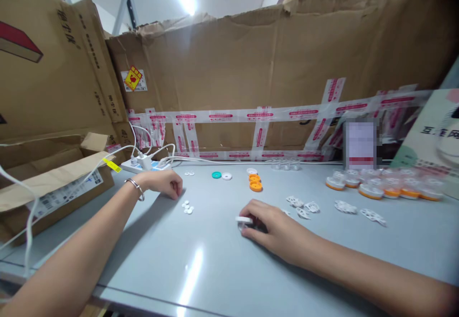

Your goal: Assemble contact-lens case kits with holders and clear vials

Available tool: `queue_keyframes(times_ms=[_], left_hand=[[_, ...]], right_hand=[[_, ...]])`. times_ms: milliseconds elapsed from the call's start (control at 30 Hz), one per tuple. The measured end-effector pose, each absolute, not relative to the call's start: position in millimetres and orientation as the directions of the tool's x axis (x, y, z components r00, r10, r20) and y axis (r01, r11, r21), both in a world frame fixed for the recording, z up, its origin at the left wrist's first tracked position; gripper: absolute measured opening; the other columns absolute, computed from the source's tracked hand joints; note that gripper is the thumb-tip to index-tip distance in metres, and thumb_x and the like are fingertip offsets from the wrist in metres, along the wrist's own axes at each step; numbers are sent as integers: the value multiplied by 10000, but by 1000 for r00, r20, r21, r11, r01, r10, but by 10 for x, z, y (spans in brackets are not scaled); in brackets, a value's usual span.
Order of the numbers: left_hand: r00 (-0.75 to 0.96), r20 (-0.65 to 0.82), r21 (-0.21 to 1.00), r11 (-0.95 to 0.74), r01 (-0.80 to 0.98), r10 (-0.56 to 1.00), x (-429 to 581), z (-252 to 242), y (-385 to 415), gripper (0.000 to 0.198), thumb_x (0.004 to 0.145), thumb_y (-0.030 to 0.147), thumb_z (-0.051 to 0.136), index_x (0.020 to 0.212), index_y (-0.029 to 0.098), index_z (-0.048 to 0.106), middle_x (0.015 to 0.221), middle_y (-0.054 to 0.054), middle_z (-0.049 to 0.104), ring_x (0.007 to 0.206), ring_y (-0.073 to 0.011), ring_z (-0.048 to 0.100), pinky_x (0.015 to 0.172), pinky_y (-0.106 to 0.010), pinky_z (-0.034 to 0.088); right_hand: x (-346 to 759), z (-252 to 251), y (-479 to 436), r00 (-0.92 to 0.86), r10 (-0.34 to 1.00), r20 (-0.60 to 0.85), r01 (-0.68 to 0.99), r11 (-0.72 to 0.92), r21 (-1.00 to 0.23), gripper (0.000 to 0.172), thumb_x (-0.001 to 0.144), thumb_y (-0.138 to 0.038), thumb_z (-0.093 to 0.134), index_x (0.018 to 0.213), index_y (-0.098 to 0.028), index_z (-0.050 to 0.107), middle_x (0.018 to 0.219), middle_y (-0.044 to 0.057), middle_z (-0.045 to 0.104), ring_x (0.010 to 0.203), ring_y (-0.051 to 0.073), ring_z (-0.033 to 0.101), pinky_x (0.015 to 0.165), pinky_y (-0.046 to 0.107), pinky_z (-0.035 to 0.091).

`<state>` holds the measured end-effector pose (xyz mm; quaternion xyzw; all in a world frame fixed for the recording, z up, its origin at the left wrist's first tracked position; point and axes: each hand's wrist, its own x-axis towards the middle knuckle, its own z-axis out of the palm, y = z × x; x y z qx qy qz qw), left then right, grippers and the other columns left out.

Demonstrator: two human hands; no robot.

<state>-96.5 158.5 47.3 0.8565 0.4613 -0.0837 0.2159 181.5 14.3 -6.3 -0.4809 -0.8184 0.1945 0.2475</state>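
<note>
My right hand grips a small round white piece with a clear part by its side, low over the table. Curled fingers on my left hand touch or hover just above the tabletop at the left; whatever they hold is hidden. Close to it lie small white discs, with two more white rings behind. Beyond the hands are a green ring, a white ring and several orange rings. White openwork pieces lie past my right hand.
Clear-topped round pieces with orange bases crowd the right side, in front of an upright screen. A power strip with white cables sits at the back left. An open cardboard box stands left; a large taped carton walls the back.
</note>
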Motion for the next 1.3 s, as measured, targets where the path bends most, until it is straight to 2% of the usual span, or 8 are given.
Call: queue_keyframes(times_ms=[167,367,567,700,800,1033,1200,1300], left_hand=[[599,-433,351,-486,800,674,-969,483,1731,102,591,269,671,657,193,654,630,15,632,633,-151,542,573,-213,378],[644,-432,452,-466,760,632,-1070,431,1785,127,646,303,654,681,182,636,655,17,607,653,-138,515,604,-203,380],[639,-347,533,-416,737,686,-1211,430,1777,178,707,348,607,733,172,598,685,10,567,653,-129,484,599,-206,363],[646,-234,580,-429,693,727,-1137,493,1691,198,734,360,578,745,163,561,684,12,525,645,-120,463,604,-214,358],[664,-185,608,-447,656,724,-1030,506,1602,192,737,351,575,740,159,557,687,18,522,637,-111,457,592,-209,350],[698,-123,647,-476,595,706,-925,439,1536,182,727,330,591,718,150,564,653,19,525,598,-102,447,543,-207,338],[708,-41,675,-503,539,705,-753,424,1395,198,744,346,588,759,151,562,717,4,565,650,-113,493,585,-220,380],[736,7,697,-531,482,677,-542,418,1189,182,756,327,582,774,146,577,744,-7,592,680,-119,520,619,-224,408]], right_hand=[[1785,-198,394,-373,873,315,640,488,-593,86,790,-156,503,824,-190,575,826,31,571,729,142,549,661,270,454],[1832,-226,394,-390,852,348,593,522,-613,132,755,-113,506,823,-193,586,828,32,585,745,142,564,683,271,464],[1848,-211,397,-369,829,421,575,559,-597,88,799,-159,500,812,-196,579,827,42,594,733,144,571,654,263,471],[1881,-196,353,-423,731,535,544,677,-496,133,834,-146,465,877,-192,583,888,61,592,799,141,587,707,263,475],[1889,-205,307,-495,701,514,563,709,-425,183,844,-134,444,907,-200,602,926,71,598,789,142,609,694,264,489],[1858,-202,297,-534,708,462,595,703,-389,223,846,-160,442,943,-225,632,970,77,618,839,156,624,740,273,513],[1847,-195,282,-576,692,435,606,718,-341,241,821,-159,467,989,-198,635,1047,107,619,941,188,602,801,303,503],[1831,-192,272,-586,672,452,573,739,-355,241,815,-134,462,993,-183,617,1099,106,617,1009,181,580,856,304,483]])
